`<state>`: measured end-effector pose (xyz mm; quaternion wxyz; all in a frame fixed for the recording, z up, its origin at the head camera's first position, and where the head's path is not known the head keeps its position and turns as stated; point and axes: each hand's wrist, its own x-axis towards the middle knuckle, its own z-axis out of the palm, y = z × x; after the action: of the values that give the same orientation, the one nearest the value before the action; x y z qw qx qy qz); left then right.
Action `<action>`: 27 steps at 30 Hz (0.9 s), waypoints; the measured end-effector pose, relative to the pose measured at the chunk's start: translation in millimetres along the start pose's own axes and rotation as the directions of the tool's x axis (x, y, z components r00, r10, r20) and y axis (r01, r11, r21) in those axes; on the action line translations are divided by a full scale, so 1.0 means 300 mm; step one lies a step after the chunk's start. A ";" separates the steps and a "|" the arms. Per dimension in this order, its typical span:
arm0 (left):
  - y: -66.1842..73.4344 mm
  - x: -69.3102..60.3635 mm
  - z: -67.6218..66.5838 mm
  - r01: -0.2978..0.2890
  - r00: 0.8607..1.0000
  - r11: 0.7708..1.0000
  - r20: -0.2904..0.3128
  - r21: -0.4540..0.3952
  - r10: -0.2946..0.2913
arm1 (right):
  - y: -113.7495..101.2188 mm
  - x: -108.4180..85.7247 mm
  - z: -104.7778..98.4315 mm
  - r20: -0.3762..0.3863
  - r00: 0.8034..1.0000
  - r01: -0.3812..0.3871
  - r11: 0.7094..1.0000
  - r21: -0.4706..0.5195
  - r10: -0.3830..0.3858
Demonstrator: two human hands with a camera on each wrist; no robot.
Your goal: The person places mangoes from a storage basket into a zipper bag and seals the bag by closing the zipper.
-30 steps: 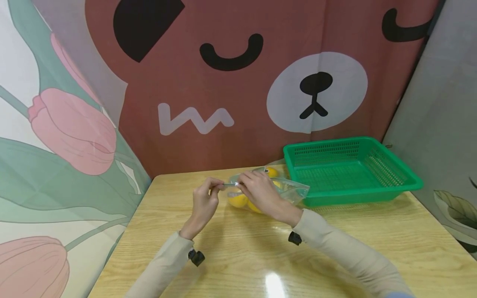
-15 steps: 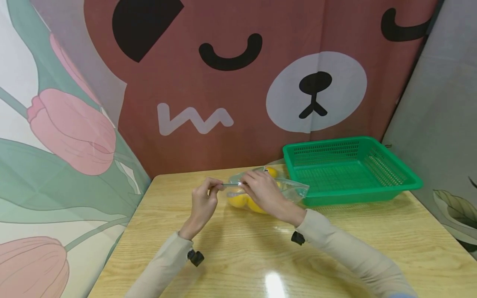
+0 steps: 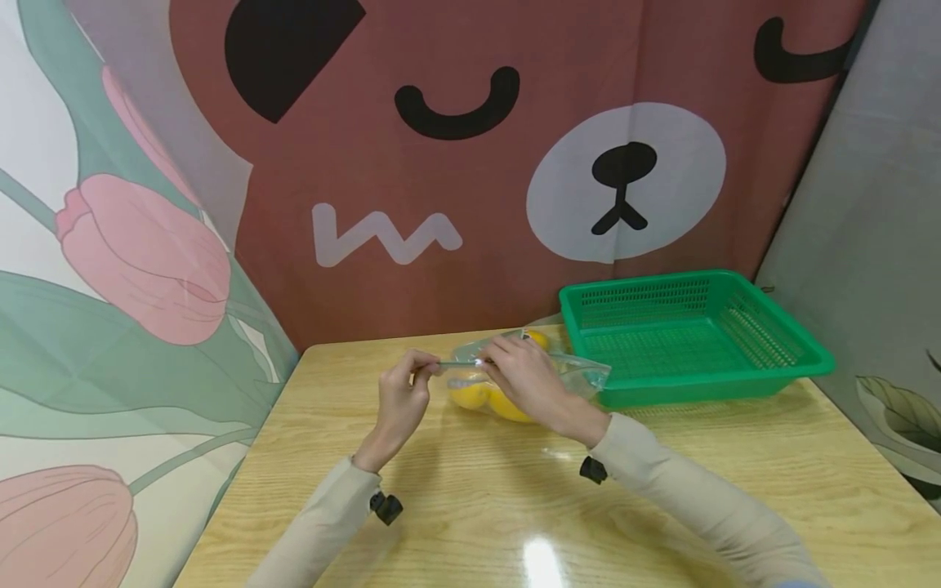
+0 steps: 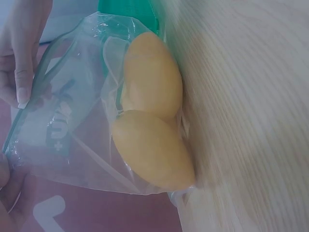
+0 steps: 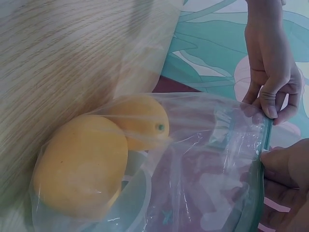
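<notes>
A clear zip bag (image 4: 82, 116) stands on the table with yellow, mango-like fruits (image 4: 153, 72) lying in its bottom. Its green zip strip (image 5: 257, 193) runs along the top. In the head view my left hand (image 3: 404, 392) pinches the left end of that strip between thumb and fingers. Farther right along it, my right hand (image 3: 525, 384) pinches the strip at a small white slider (image 4: 23, 104). Part of the bag and its fruit is hidden behind my right hand. Another yellow fruit (image 3: 538, 337) shows just beyond that hand; whether it is in the same bag, I cannot tell.
A green slotted basket (image 3: 698, 384) stands at the back right of the wooden table (image 3: 470, 506), close to the bag's right corner. Behind the table hangs a printed bear cloth (image 3: 441, 180). Tulip-patterned cloth (image 3: 147, 367) covers the left side.
My right hand has slid a little to the right along the zip strip, uncovering more of it. The left hand stays at its end, and the basket has not moved.
</notes>
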<state>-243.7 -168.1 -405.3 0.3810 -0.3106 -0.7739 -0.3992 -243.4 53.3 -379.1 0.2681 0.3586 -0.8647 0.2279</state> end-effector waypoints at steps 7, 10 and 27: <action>-0.001 0.000 -0.002 -0.010 1.000 1.000 -0.005 -0.010 0.010 | 0.008 -0.004 0.001 -0.004 1.000 0.000 1.000 -0.002 0.000; -0.001 -0.001 -0.003 -0.004 1.000 1.000 -0.006 -0.006 0.004 | 0.012 -0.006 0.001 -0.014 1.000 0.007 1.000 -0.007 -0.007; 0.011 0.000 -0.010 0.010 1.000 1.000 0.011 0.007 -0.010 | 0.037 -0.024 -0.011 -0.032 0.999 0.014 1.000 -0.005 -0.014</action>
<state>-240.1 -169.1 -402.9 0.3757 -0.3078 -0.7789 -0.3967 -246.4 65.8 -383.3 0.2844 0.3602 -0.8583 0.2295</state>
